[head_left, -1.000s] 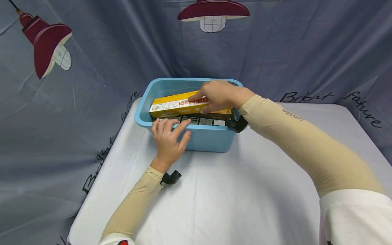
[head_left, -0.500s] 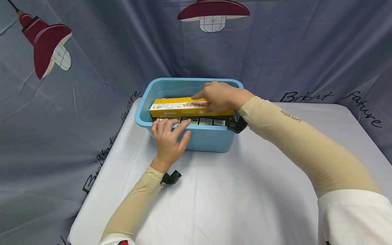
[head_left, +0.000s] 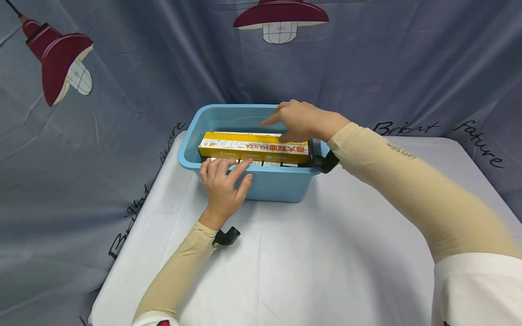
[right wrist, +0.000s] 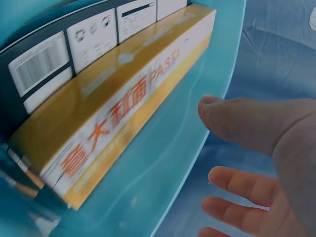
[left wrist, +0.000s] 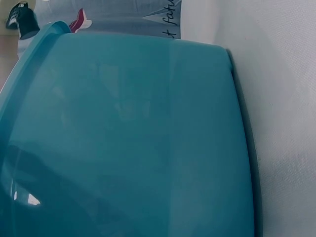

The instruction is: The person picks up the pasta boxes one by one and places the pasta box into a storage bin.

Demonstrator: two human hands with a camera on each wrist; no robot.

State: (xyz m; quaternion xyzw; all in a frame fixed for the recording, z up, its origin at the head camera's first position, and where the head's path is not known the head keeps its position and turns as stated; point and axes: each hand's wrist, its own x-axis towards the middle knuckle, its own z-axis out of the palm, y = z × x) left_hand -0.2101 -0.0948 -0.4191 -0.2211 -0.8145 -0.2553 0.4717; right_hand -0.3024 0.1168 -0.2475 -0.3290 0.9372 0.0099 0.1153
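Observation:
A yellow and white pasta box lies lengthwise inside a blue plastic basin. Beside it, toward the near wall, stands a dark box with white label panels. My left hand holds the basin's near rim, its fingers hooked over the edge and the thumb outside. The left wrist view shows only the outer wall, not the hand. Above the pasta box my right hand hovers with thumb and fingers spread. In the right wrist view a gap separates those fingers from the box.
The basin stands on a white-covered table. Behind it hangs a grey-blue curtain printed with red lamps and lettering. A black wrist camera on the right arm sits close to the basin's right rim.
The pasta box has levelled out and settled lower, toward the near wall, covering more of the dark box. My right hand has let go of it and risen slightly. The left hand has stayed put.

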